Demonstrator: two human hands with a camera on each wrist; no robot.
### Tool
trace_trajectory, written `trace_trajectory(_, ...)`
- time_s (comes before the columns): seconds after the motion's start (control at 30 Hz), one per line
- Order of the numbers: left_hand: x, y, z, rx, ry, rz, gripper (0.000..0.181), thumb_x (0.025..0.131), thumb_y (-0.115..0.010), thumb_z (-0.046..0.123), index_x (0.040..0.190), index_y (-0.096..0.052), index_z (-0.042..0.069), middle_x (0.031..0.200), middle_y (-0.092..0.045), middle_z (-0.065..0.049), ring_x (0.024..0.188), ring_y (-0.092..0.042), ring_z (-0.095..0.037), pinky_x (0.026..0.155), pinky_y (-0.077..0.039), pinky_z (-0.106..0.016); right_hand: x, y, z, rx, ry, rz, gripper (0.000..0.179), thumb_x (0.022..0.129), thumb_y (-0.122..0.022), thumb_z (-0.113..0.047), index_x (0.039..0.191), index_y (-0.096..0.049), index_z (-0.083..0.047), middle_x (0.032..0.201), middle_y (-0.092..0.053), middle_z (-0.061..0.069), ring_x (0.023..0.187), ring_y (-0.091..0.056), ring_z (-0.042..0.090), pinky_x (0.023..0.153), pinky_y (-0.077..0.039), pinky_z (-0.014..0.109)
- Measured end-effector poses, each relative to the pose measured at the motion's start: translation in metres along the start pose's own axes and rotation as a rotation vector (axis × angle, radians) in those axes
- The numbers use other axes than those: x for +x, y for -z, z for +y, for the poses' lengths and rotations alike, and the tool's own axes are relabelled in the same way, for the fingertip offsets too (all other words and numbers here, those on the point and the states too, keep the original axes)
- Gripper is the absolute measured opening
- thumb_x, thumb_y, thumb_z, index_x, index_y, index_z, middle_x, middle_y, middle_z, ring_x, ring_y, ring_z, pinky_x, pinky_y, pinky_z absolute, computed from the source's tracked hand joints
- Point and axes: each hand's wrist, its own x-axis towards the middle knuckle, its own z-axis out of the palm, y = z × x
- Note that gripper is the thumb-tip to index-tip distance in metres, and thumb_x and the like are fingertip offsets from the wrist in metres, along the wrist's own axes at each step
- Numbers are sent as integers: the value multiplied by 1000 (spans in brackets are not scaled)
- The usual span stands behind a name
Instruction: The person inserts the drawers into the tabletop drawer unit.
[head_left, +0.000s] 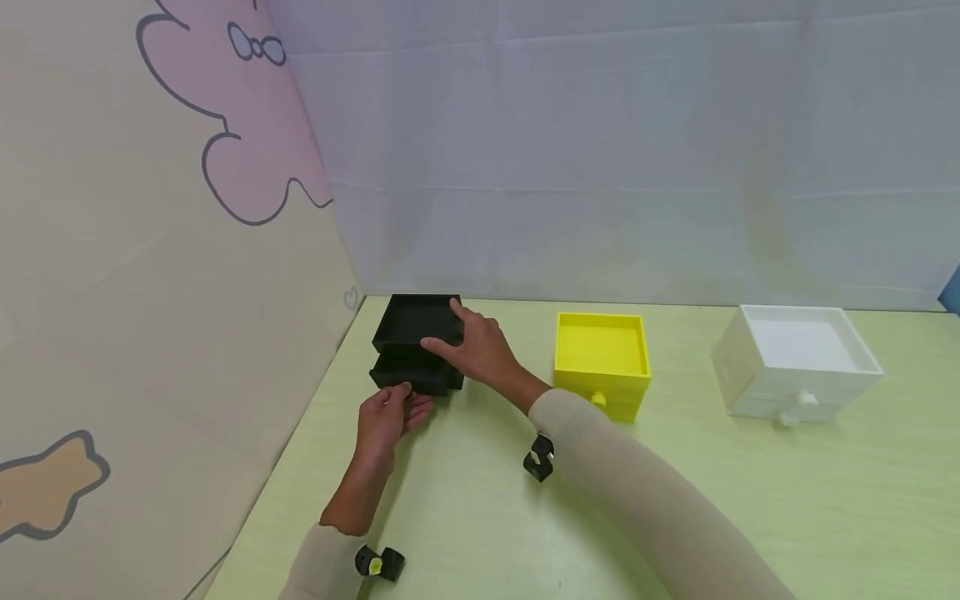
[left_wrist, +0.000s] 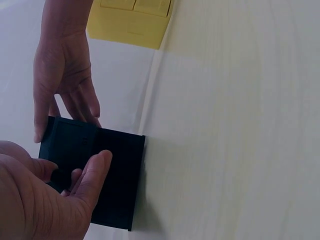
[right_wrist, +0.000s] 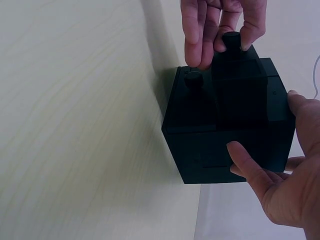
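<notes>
In the head view a small black drawer box [head_left: 417,319] stands at the table's far left, its top a shallow tray. Its upper drawer [head_left: 408,377] is pulled partway out. My left hand [head_left: 381,423] is at the drawer's front; the right wrist view shows thumb and fingers pinching its round black knob [right_wrist: 231,40]. A second knob [right_wrist: 194,79] sits on the lower drawer, which looks pushed in. With thumb and fingers spread over the box's right side and top, my right hand [head_left: 483,346] grips the box. The drawer's inside is too dark to make out.
A yellow drawer box [head_left: 602,346] stands to the right of the black one, and a white drawer box [head_left: 806,346] farther right. A pale curtain [head_left: 600,167] hangs along the back edge of the table [head_left: 480,500]. A wall [head_left: 187,292] with cartoon drawings borders the left.
</notes>
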Motion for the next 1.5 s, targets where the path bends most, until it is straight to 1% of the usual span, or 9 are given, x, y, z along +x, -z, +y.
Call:
trace_trajectory(0.1,-1,-3,3,1,8,14,46,93,-53,44,99,-58,-2,94,-69,-15,84,-69,-24,72,-54,-31,0,1,1,2,-7,2,86,82,-62,-58,147,-30,-12,145,-39,7,130,-39,23,102,-38,37)
trace_trajectory(0.3,-23,-12,36,-23,48,-12,36,98,-47,29,101,-55,-6,97,-68,-20,88,-68,-27,77,-53,-34,1,3,2,4,2,14,85,82,-63,-56,146,-31,-10,143,-41,8,128,-42,25,100,-40,38)
trace_trajectory(0.37,-27,-14,43,-35,59,-24,34,99,-46,24,101,-54,-9,98,-67,-22,89,-68,-29,79,-52,-37,0,3,3,2,6,14,85,82,-63,-56,146,-31,-10,143,-41,9,128,-42,24,99,-40,37)
trace_trajectory(0.43,-28,-15,46,-42,82,-27,32,99,-46,22,101,-55,-9,100,-66,-23,91,-67,-29,80,-52,-37,0,4,3,2,8,15,85,82,-64,-55,146,-32,-9,143,-41,9,127,-43,24,99,-41,37)
trace_trajectory(0.6,-22,-18,47,-65,93,-32,31,99,-47,21,103,-55,-9,103,-65,-24,93,-67,-29,80,-52,-35,1,4,3,7,11,23,85,81,-64,-55,146,-33,-9,143,-42,9,126,-44,24,98,-41,36)
trace_trajectory(0.83,-13,-21,47,-49,77,-40,30,99,-46,21,103,-55,-7,102,-65,-23,92,-67,-27,79,-53,-32,-1,2,2,12,-4,9,85,82,-63,-56,147,-31,-11,145,-39,7,129,-40,24,101,-39,38)
trace_trajectory(1.13,-2,-23,50,-30,93,-27,32,99,-46,24,103,-55,-7,102,-65,-23,92,-67,-27,80,-52,-35,-1,1,-1,14,1,12,85,82,-63,-56,146,-32,-11,144,-40,7,126,-44,27,98,-41,39)
trace_trajectory(1.33,0,-21,51,-13,94,-29,31,99,-47,22,104,-57,-6,100,-65,-24,90,-68,-28,79,-53,-36,-2,-1,-1,18,2,10,85,82,-63,-57,147,-31,-11,144,-40,7,127,-43,26,99,-40,38)
trace_trajectory(1.5,1,-21,50,-24,96,-31,29,98,-47,22,103,-57,-5,97,-66,-22,87,-68,-26,80,-53,-38,-4,-2,-1,9,-6,13,85,82,-63,-57,147,-32,-12,144,-41,7,126,-44,27,97,-41,39)
